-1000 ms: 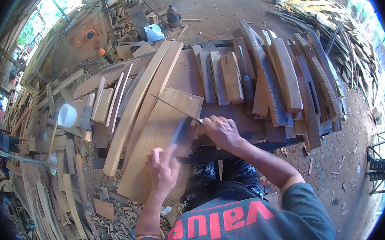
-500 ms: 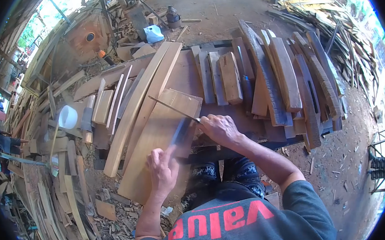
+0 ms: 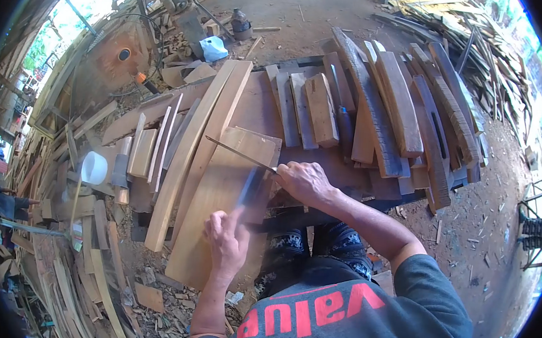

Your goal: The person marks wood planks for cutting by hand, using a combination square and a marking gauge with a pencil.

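Observation:
My right hand [image 3: 306, 181] grips the handle end of a long thin metal file [image 3: 237, 155] that points up and left across a pale wooden board [image 3: 219, 197]. My left hand [image 3: 226, 239] is closed on the near end of a dark flat blade [image 3: 254, 188] lying on that board, its forefinger stretched along it. The file's near end crosses the blade's far end. The board rests on a dark workbench [image 3: 259, 108].
Two long curved planks [image 3: 197, 139] lie left of the board. Several short dark wood pieces [image 3: 382, 108] are stacked at the right of the bench. A white cup [image 3: 94, 167] and a hammer [image 3: 122, 171] sit at the left. Scrap wood litters the ground.
The file and my right hand have slid slightly to the left across the blade. My left hand stays in the same place on the blade.

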{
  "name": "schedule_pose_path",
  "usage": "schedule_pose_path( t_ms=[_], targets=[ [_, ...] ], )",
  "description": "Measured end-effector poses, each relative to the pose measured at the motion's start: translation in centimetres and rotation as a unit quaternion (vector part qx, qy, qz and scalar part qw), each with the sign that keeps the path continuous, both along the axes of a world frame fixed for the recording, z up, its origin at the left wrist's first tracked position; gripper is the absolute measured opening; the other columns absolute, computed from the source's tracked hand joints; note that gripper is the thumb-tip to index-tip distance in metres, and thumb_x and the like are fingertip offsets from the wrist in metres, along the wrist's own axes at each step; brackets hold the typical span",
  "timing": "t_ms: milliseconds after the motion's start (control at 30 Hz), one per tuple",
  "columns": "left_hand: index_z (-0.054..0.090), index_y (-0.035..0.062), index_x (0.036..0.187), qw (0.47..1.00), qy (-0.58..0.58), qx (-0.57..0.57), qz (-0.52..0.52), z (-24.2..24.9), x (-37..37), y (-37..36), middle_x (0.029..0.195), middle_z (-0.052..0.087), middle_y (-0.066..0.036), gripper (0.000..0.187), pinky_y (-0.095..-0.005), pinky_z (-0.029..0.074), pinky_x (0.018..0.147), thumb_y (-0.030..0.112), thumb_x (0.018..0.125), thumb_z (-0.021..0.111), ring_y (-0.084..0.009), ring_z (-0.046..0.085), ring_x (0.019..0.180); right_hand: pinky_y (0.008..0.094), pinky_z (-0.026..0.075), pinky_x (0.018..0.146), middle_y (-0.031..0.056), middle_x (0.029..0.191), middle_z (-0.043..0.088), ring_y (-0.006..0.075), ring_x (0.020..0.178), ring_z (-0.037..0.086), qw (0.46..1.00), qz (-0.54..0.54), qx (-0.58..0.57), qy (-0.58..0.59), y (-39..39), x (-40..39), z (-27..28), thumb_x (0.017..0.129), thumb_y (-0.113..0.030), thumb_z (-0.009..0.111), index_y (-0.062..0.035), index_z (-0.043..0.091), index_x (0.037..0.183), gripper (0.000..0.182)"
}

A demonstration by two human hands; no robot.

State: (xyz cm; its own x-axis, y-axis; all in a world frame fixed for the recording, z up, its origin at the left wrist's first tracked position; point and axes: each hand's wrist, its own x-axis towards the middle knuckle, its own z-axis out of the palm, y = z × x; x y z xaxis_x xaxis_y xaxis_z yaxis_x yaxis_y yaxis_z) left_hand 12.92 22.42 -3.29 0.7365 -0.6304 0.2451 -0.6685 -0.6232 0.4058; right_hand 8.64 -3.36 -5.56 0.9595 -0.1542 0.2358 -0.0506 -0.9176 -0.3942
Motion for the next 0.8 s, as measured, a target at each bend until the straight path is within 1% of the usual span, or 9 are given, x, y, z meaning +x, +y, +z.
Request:
schedule_pose_path(
  t_ms=[100,167,267,300,367,500,567,800],
  targets=[
    [0.065,0.0164,0.126,1.0,0.014,-0.012,-0.001,0.0,0.0,0.1,0.104,0.046,-0.01,0.043,-0.0462,0.036,0.091,0.012,0.083,0.064,-0.0299,0.047,0.1,0.0486,0.053,0.062,0.0164,0.076,0.067,0.0357,0.074,0.069,1.0,0.004,0.021,0.005,0.0,-0.8,0.7,0.095,-0.028,0.059,-0.0043,0.061,0.086,0.026],
    [0.063,0.0179,0.127,1.0,0.018,-0.011,-0.009,-0.2,0.1,0.1,0.107,0.047,-0.011,0.044,-0.0497,0.036,0.09,0.014,0.083,0.064,-0.0324,0.048,0.101,0.0488,0.053,0.062,0.0168,0.077,0.067,0.036,0.074,0.069,1.0,0.007,0.029,0.008,-0.3,-2.5,1.0,0.096,-0.028,0.059,-0.004,0.061,0.086,0.026],
    [0.063,0.0177,0.127,1.0,0.021,-0.01,-0.01,-0.1,0.1,0.1,0.106,0.047,-0.011,0.044,-0.0494,0.036,0.09,0.013,0.083,0.064,-0.0321,0.048,0.1,0.0482,0.052,0.063,0.0166,0.076,0.067,0.0365,0.074,0.069,0.998,-0.008,0.05,0.029,-0.7,-4.4,0.7,0.097,-0.029,0.06,-0.0044,0.061,0.087,0.027],
    [0.063,0.0177,0.127,1.0,0.024,-0.011,-0.013,-0.1,0.1,0.1,0.106,0.047,-0.011,0.044,-0.0494,0.036,0.09,0.013,0.083,0.064,-0.0321,0.048,0.1,0.0482,0.052,0.063,0.0166,0.076,0.067,0.0365,0.074,0.069,0.998,-0.01,0.049,0.032,-0.8,-4.4,0.7,0.097,-0.029,0.06,-0.0044,0.061,0.087,0.027],
    [0.064,0.017,0.127,1.0,0.015,-0.003,-0.001,0.0,0.1,0.0,0.105,0.046,-0.01,0.044,-0.0466,0.036,0.092,0.013,0.083,0.064,-0.0296,0.047,0.1,0.0488,0.053,0.064,0.0167,0.077,0.068,0.037,0.074,0.069,0.998,-0.007,0.031,0.044,-0.9,-3.8,0.8,0.096,-0.029,0.059,-0.0041,0.062,0.087,0.026],
    [0.064,0.0167,0.126,1.0,-0.001,-0.006,0.003,0.0,-0.1,-0.2,0.104,0.046,-0.011,0.044,-0.0467,0.037,0.092,0.013,0.083,0.064,-0.0302,0.047,0.1,0.0497,0.053,0.066,0.0169,0.078,0.068,0.0373,0.076,0.069,0.999,-0.002,0.042,0.026,-0.6,-0.9,0.9,0.095,-0.03,0.059,-0.0042,0.062,0.089,0.027],
    [0.064,0.0167,0.127,1.0,0.004,-0.008,0.004,-0.1,-0.1,-0.2,0.105,0.047,-0.011,0.044,-0.0477,0.037,0.092,0.013,0.083,0.064,-0.031,0.048,0.1,0.0499,0.053,0.068,0.0169,0.079,0.068,0.0374,0.079,0.069,0.997,0.011,0.043,0.057,-0.6,0.0,0.9,0.094,-0.03,0.059,-0.0045,0.063,0.09,0.026],
    [0.063,0.0166,0.126,1.0,0.022,-0.008,-0.02,0.1,0.7,0.2,0.108,0.047,-0.012,0.043,-0.0495,0.037,0.091,0.013,0.084,0.062,-0.0334,0.048,0.102,0.0499,0.053,0.066,0.0169,0.08,0.068,0.0372,0.078,0.069,0.997,0.016,0.051,0.051,-1.5,-3.0,0.8,0.094,-0.032,0.061,-0.0051,0.063,0.088,0.028]
  ],
)
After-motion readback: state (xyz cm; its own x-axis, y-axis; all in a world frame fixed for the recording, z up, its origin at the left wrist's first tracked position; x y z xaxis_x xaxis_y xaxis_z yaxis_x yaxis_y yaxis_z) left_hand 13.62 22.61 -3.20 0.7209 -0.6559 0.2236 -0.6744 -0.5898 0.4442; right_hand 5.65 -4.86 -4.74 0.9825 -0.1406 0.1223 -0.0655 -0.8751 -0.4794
